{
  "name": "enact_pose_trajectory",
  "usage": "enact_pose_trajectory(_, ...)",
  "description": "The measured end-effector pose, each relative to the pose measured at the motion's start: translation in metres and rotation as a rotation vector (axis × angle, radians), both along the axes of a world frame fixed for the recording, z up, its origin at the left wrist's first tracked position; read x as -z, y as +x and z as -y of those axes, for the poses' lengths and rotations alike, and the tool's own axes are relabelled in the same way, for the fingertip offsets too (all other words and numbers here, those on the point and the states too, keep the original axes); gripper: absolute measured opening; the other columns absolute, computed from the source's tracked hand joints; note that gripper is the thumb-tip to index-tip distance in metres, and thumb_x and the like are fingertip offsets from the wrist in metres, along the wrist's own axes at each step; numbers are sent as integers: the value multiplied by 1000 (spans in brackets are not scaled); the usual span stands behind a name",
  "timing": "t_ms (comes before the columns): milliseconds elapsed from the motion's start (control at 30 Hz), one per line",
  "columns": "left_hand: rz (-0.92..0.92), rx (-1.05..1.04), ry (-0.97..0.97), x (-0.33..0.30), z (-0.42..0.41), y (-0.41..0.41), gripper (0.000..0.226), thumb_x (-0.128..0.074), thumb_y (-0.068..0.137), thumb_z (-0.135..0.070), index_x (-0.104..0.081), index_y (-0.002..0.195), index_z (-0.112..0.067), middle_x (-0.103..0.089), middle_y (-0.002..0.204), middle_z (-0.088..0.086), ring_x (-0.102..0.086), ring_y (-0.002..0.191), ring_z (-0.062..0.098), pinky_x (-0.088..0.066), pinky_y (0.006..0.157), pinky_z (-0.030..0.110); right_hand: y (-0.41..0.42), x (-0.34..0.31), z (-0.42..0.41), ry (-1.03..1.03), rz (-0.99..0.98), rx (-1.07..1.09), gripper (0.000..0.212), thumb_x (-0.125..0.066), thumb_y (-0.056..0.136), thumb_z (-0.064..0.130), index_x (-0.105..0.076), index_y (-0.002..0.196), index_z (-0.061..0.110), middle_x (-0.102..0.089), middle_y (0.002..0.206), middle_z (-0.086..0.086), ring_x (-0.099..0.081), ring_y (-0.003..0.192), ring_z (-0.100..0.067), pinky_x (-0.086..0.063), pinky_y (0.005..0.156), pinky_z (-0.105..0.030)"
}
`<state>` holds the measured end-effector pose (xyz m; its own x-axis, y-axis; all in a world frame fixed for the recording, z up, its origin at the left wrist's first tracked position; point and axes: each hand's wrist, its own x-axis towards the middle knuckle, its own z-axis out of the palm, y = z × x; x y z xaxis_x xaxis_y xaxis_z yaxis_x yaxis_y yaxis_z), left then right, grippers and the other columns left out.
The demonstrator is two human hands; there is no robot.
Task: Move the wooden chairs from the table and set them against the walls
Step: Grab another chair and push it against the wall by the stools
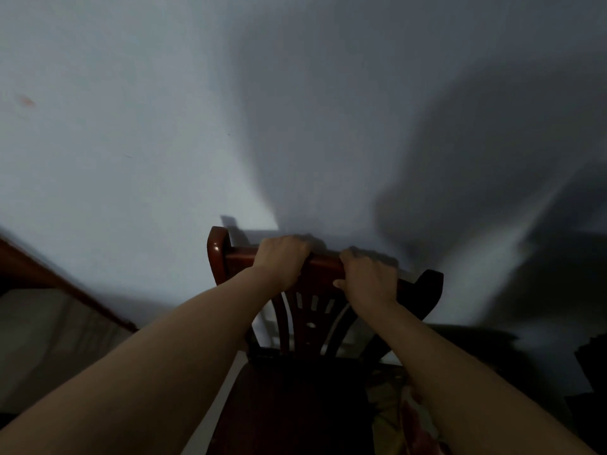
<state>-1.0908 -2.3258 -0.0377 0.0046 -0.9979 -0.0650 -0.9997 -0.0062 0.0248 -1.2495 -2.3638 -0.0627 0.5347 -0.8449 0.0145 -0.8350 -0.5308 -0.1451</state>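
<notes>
A dark reddish wooden chair [308, 320] stands right below me with its slatted back toward a pale wall [131, 126]. My left hand [282, 257] grips the top rail of the chair back near its left end. My right hand [369, 277] grips the same rail further right. The top rail lies close to the wall; whether it touches is not clear. The dark seat fills the bottom centre, and the chair's legs are hidden.
A brown wooden edge [65, 284] runs diagonally at the lower left along the wall. Dark shadows cover the wall on the right. A dark shape [591, 372] sits at the far right edge. Patterned cloth [404, 418] shows beside the seat.
</notes>
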Motion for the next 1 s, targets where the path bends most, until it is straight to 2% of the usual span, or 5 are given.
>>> enact_pose_trajectory(133,-47,-23,-29,6,0,8,54,-52,86,-10,-41,133,-34,-57,128,0,-56,112,25,-49,83,39,11,5,5,40,51,-4,32,-60,88,29,-51,114,12,-59,117,-7,-58,99,-24,-46,73,-33)
enact_pose_trajectory(400,-54,-40,26,9,-7,14,55,-59,85,-17,-37,135,-24,-54,128,5,-54,112,26,-48,87,41,16,2,-3,1,50,35,34,-64,85,27,-51,112,10,-59,115,-10,-56,100,-25,-41,71,-32)
enact_pose_trajectory(600,-183,-43,58,-2,-38,22,73,-63,81,-20,-24,143,-24,-35,146,8,-36,131,29,-35,104,46,23,-5,-28,60,-82,32,81,-68,77,37,-24,140,11,-32,142,-18,-28,131,-35,-20,112,-49)
enact_pose_trajectory(767,-145,-141,133,-14,-85,48,79,-63,82,-26,-17,146,-25,-24,153,3,-26,138,25,-31,107,46,52,-22,-68,194,-99,-54,96,-66,80,39,-2,148,17,2,155,-19,2,143,-37,-5,117,-50)
enact_pose_trajectory(1000,-101,-371,149,-39,-199,117,81,-63,83,-37,-12,146,-26,-16,156,4,-16,143,25,-22,111,49,126,-46,-146,179,-58,-259,96,-65,80,43,-2,148,20,2,157,-18,4,144,-36,-7,116,-49)
